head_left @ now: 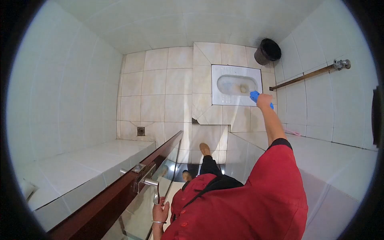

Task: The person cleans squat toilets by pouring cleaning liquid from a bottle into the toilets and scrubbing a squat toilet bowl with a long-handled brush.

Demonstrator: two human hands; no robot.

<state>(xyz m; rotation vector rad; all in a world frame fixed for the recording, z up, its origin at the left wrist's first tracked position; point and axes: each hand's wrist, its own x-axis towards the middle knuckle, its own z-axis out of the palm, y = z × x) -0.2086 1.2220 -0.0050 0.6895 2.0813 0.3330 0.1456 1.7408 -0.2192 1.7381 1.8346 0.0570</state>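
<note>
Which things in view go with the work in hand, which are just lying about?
In use:
right hand, holding a blue object
squat toilet, beneath it
left hand, at the door handle; grip unclear

Lying about:
black bin
pink item
wall pipe
floor drain

The squat toilet (236,102) is showing white, with a brownish patch inside its bowl. A blue bottle (254,96) is standing out against it. The floor tiles (153,83) are wearing pale beige, while the walls (68,80) are showing off-white. At the far right, the bin (262,56) is showing black, and the pipe (306,77) is running rusty brown to a silvery valve (342,65). The sleeve (276,172) is glowing red, edged in black. At near left, the door (102,200) is showing dark reddish brown, its handle (153,184) silvery.
</note>
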